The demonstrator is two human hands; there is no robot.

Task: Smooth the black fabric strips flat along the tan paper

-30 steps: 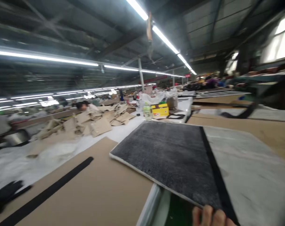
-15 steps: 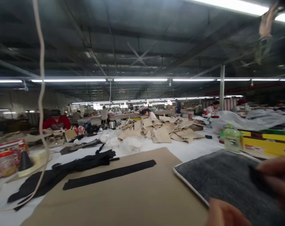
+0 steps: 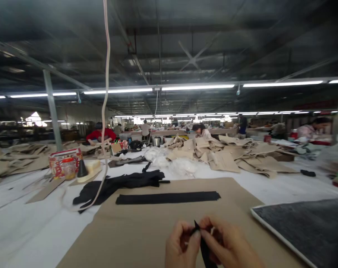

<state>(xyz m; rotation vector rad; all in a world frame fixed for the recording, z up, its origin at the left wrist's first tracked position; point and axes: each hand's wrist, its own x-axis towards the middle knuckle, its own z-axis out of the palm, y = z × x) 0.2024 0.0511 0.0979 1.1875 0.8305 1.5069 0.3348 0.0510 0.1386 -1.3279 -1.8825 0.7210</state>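
Note:
Near the bottom middle of the view, my left hand (image 3: 182,243) and my right hand (image 3: 227,242) meet over a sheet of brown paper (image 3: 146,227). Both pinch one black fabric strip (image 3: 205,251), whose pointed end sticks up between the fingertips. The strip's lower part hangs down past my right fingers and out of the frame. Beyond my hands, a straight stack of black strips (image 3: 169,197) lies flat across the paper. Behind that, a crumpled heap of black fabric (image 3: 124,182) rests at the paper's far left edge.
A dark grey board with a white rim (image 3: 305,227) lies at right. A pale cord (image 3: 106,93) hangs down onto the white table (image 3: 31,230). At left stand a red-lidded jar (image 3: 68,168) and a black cone (image 3: 82,169). Piled brown pieces (image 3: 224,154) and several people are farther back.
The view has swung right to left, so the table things sit farther right in frame. My hands, earlier apart over the grey board's side, are now together above the brown paper.

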